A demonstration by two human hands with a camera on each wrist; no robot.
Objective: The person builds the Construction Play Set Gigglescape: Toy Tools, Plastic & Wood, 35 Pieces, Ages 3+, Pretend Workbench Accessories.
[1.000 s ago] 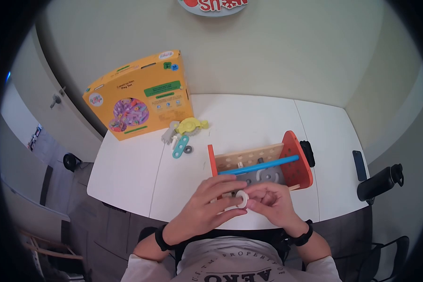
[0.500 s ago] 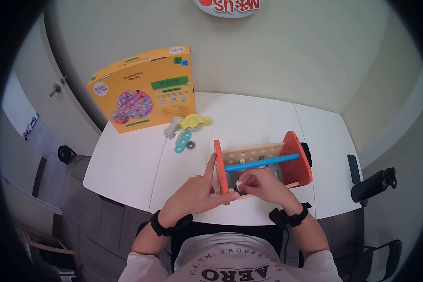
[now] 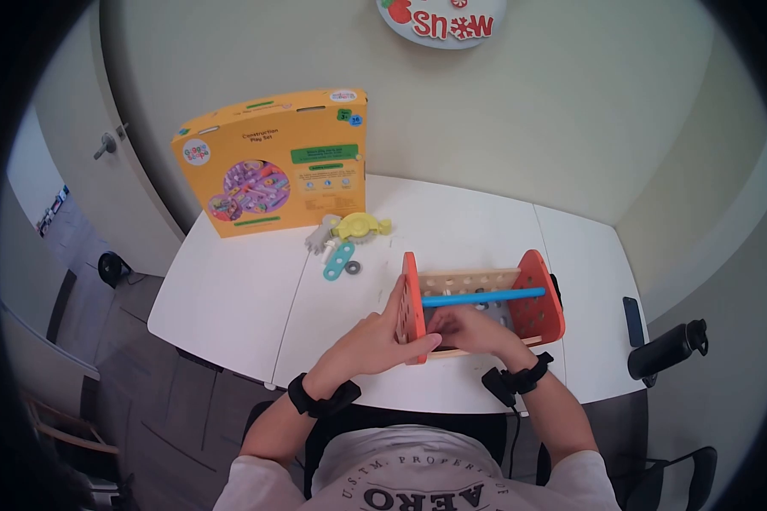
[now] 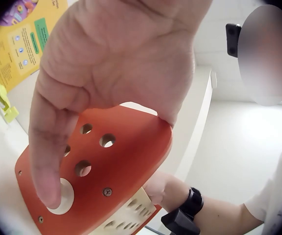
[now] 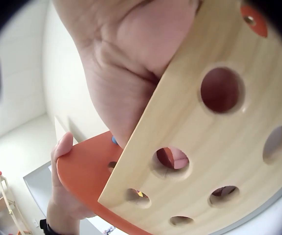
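A toy toolbox with red-orange end panels, pale wooden sides and a blue handle rod stands before the person. My left hand grips the left end panel, thumb over the near edge and fingers outside. In the left wrist view, a finger presses a white round bolt head set in that panel. My right hand reaches inside under the rod, fingers curled at the panel's inner face. The white ring-shaped nut it pinched is now hidden. Through a hole in the wooden side, a fingertip shows.
Left of the toolbox lie a teal perforated strip, a grey ring, a yellow toy piece and a grey piece. Behind them stands a yellow box. A phone and black bottle are at the right.
A second ago both hands were at the white nut in front of the toolbox. The left hand has moved onto the left panel; the right hand carried the nut inside, against that panel.
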